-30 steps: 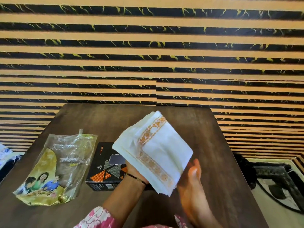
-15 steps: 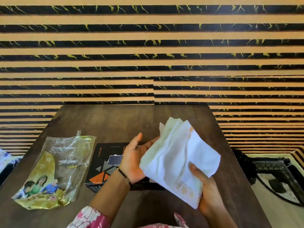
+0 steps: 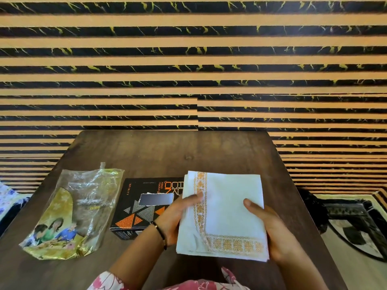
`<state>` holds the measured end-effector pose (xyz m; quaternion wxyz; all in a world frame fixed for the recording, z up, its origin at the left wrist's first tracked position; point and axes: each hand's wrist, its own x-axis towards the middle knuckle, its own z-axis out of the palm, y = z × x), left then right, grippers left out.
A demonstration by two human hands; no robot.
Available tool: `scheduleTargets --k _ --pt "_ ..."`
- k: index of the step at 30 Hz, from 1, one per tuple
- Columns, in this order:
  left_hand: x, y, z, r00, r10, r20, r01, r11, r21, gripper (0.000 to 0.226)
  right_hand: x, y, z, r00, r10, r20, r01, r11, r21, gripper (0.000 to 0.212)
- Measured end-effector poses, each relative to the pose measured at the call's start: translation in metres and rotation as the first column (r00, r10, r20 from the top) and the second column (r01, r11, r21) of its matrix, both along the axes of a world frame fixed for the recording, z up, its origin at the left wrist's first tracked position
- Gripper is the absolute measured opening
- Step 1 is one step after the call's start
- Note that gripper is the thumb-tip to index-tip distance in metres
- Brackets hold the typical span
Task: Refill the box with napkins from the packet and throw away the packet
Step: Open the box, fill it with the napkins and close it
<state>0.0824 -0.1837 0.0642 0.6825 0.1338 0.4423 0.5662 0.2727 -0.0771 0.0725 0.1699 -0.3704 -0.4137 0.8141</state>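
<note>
A stack of white napkins (image 3: 226,212) with an orange patterned border lies flat between both hands, above the table's near middle. My left hand (image 3: 176,218) grips its left edge, thumb on top. My right hand (image 3: 270,229) holds the right edge, thumb on top. A black box (image 3: 142,208) with orange and grey triangles sits on the table just left of the napkins, partly hidden by my left hand. The clear and gold plastic packet (image 3: 73,212) lies flat and looks empty, left of the box.
The dark wooden table (image 3: 178,155) stands against a black and tan striped wall (image 3: 188,70). A dark ornate object (image 3: 351,218) stands on the floor to the right. Patterned cloth (image 3: 8,197) shows at the left edge.
The napkin stack was tilted up in my left hand, then taken in both hands and turned. Now it is held flat and squared, border toward me.
</note>
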Motion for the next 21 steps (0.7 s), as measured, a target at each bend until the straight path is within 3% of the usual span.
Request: scheduleTargets --k 2,4,9,15,19,21 --pt "-0.002 0.002 -0.003 1.000 0.010 -0.020 -0.010 1.000 0.012 0.045 0.004 0.007 0.000 0.996 0.073 -0.046 -0.076 0.996 -0.045 0.070" --pt "-0.003 0.003 0.001 1.000 0.024 0.000 -0.024 0.999 0.041 0.043 0.007 0.013 -0.005 0.990 0.128 -0.055 -0.131 0.989 -0.072 0.084" --pt "-0.008 0.004 0.016 0.999 -0.017 -0.034 0.019 0.997 0.076 0.034 0.009 0.018 -0.016 0.986 0.160 -0.041 -0.164 0.981 -0.106 0.087" --pt "-0.006 0.003 0.024 0.919 -0.039 -0.391 0.075 0.994 0.076 0.047 0.015 0.019 -0.023 0.977 0.211 -0.008 -0.210 0.967 -0.148 0.083" --pt "-0.007 0.006 0.026 0.841 -0.106 -0.531 0.113 0.993 -0.020 0.034 0.019 0.026 -0.022 0.988 0.150 -0.037 -0.153 0.980 -0.124 0.090" --pt "-0.009 0.009 0.022 0.760 -0.105 -0.641 0.093 0.994 -0.052 0.026 0.020 0.031 -0.024 0.993 0.102 -0.062 -0.109 0.986 -0.123 0.096"
